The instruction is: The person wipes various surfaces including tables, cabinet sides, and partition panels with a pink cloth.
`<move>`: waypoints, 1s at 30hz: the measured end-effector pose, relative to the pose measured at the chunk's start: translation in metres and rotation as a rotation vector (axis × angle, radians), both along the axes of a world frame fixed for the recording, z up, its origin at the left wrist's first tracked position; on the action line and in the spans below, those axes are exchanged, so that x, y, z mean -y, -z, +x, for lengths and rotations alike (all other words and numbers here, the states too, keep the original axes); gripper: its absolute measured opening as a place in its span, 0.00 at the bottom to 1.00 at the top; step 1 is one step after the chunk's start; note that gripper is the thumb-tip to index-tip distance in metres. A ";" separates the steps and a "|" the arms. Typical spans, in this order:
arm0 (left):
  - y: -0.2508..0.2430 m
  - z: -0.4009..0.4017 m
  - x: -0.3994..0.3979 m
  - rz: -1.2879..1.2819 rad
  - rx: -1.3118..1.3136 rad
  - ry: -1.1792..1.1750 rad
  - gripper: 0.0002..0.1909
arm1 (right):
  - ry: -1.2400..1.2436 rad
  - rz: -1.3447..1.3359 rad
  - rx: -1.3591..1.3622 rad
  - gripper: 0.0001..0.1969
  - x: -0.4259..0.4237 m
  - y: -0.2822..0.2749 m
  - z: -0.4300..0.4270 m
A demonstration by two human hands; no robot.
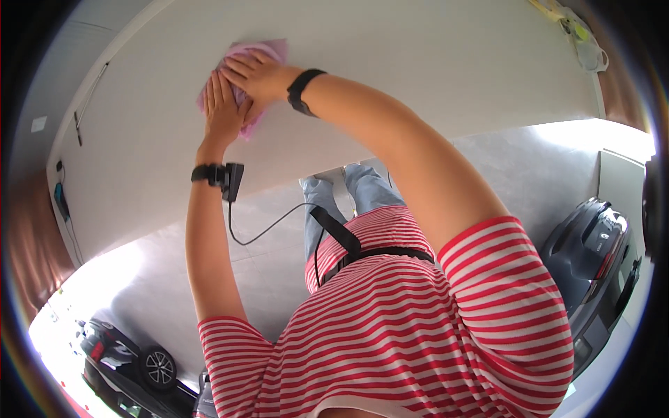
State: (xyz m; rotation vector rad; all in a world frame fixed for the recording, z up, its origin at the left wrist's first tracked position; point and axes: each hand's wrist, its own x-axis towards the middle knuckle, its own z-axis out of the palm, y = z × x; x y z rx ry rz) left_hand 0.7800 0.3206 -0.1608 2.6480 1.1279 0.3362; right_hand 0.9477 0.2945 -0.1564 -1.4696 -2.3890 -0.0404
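Note:
A crumpled pink cloth (241,96) lies against a broad white surface (418,57). My left hand (222,109) rests flat on the cloth's lower left part, fingers close together. Just to its right, my right hand (257,77) presses on the cloth too, fingers spread a little and thumb reaching towards the left hand. Much of the cloth is hidden beneath both palms. Around my left wrist is a black strap with a small box (232,182), from which a cable runs to my waist. A black band (302,93) circles my right wrist.
Dark cars stand at the lower left (141,371) and right (588,256) on the grey floor (261,271). A teal tool (61,201) with a cord and a thin rod (90,102) are at the left. A plastic bag (585,44) is at the upper right. Brown curtains (36,240) flank the surface.

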 end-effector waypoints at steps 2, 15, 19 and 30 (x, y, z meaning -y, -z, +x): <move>0.009 -0.025 0.033 0.051 -0.003 0.009 0.40 | -0.030 0.015 -0.020 0.56 0.028 0.002 -0.021; -0.004 0.223 0.209 -0.130 0.475 0.464 0.39 | 0.385 -0.360 -0.118 0.59 0.273 0.000 0.194; 0.010 0.324 0.225 -0.072 0.540 0.475 0.47 | 0.419 -0.381 -0.144 0.59 0.296 -0.019 0.285; -0.011 0.305 0.234 0.173 0.238 0.426 0.43 | 0.360 -0.510 0.052 0.62 0.293 -0.044 0.280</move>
